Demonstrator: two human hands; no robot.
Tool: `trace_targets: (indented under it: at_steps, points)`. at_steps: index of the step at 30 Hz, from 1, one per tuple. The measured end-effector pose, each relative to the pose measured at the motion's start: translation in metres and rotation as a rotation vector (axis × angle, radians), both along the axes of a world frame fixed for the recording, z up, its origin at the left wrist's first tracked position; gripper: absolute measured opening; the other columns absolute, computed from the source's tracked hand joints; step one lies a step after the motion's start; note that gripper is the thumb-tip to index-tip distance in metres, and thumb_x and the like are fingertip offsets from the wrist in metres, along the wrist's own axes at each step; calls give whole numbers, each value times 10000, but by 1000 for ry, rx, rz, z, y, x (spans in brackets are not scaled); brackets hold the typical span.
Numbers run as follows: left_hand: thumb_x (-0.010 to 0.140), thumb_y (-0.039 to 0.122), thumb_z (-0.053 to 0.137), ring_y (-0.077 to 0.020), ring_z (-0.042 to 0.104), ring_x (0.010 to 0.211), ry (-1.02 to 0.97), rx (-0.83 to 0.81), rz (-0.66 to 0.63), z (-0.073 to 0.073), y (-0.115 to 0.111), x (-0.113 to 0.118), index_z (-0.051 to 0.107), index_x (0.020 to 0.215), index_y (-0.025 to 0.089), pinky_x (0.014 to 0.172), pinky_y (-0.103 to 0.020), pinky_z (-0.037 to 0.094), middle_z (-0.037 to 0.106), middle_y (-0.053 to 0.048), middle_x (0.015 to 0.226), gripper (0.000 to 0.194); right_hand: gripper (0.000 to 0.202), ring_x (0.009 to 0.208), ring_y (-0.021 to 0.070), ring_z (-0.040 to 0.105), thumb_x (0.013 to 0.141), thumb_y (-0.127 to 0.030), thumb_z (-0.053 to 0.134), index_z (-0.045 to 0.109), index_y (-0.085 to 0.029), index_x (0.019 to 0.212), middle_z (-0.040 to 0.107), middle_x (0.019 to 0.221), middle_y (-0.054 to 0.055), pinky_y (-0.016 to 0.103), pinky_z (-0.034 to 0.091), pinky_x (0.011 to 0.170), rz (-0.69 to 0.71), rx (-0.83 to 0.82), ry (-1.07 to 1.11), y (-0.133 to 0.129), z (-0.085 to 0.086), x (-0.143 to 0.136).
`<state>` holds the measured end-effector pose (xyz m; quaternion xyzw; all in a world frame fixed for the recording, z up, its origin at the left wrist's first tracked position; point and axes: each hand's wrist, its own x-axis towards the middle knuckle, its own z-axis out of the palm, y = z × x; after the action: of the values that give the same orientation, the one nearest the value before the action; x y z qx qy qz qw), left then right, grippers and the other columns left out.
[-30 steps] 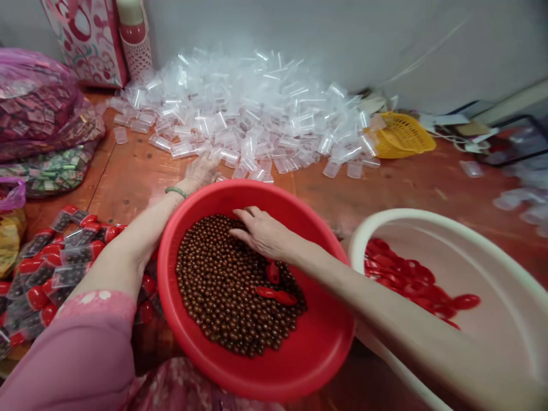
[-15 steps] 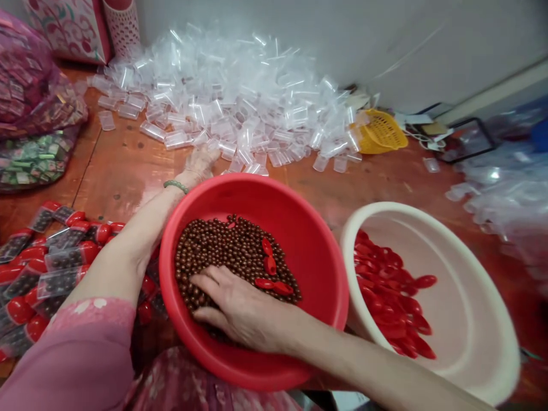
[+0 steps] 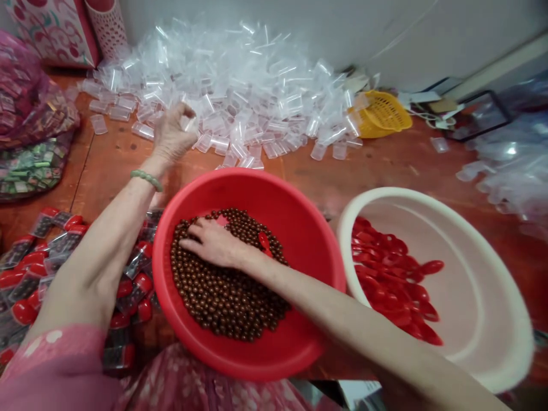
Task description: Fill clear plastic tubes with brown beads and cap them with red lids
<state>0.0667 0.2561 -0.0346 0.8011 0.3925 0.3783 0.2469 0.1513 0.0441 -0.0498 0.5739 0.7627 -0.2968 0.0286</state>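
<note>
My left hand (image 3: 170, 137), with a green bracelet above it, pinches a small clear plastic container (image 3: 188, 122) at the front edge of the container heap. Down in the red basin (image 3: 314, 228), my right hand (image 3: 214, 242) rests on a layer of small brown balls (image 3: 231, 302). Its fingers are apart and its fingertips sink a little among the balls. A red plastic spoon (image 3: 264, 241) lies on the balls beyond my right wrist. Another red piece (image 3: 222, 220) shows just past my fingers.
Clear containers (image 3: 257, 97) are heaped against the wall. To the right stands a cream basin (image 3: 466, 274) with red spoons (image 3: 394, 279). Filled, red-capped containers (image 3: 32, 257) lie at left, below pink bags (image 3: 25, 114). A yellow basket (image 3: 381, 114) sits behind.
My left hand has lifted up and left from behind the basin's rim, now with a container in its fingers. My right hand has slid toward the far side of the balls.
</note>
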Motion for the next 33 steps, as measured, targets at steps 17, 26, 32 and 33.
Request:
trace_targets:
  at_steps: [17, 26, 32, 33]
  points:
    - [758, 104, 533, -185, 577, 873, 565, -41, -773, 43, -154, 13, 620, 999, 174, 749, -306, 454, 578, -88, 1050, 265, 512, 1308, 382, 400, 919, -389, 528, 498, -128, 1359, 440, 1439, 225, 546, 377, 1022, -65, -95, -170, -42, 29, 41]
    - [618, 35, 537, -162, 582, 861, 253, -525, -851, 47, -153, 9, 586, 951, 154, 801, -315, 465, 638, -39, 969, 357, 271, 946, 245, 630, 941, -341, 467, 657, -150, 973, 657, 1015, 133, 389, 478, 873, -195, -12, 1, -64, 73, 84]
    - [633, 102, 622, -132, 584, 829, 79, -831, -797, 55, -146, 3, 591, 954, 167, 776, -297, 464, 646, -22, 981, 329, 515, 835, 185, 655, 804, -288, 611, 452, -193, 1285, 668, 1026, 75, 375, 531, 793, -635, 53, 805, -50, 58, 101]
    - [632, 108, 635, -129, 588, 832, 62, -856, -795, 56, -145, 1, 596, 956, 169, 776, -293, 465, 649, -25, 993, 332, 544, 842, 182, 657, 795, -286, 614, 443, -200, 1304, 668, 990, 61, 376, 532, 800, -631, 34, 910, -49, 56, 100]
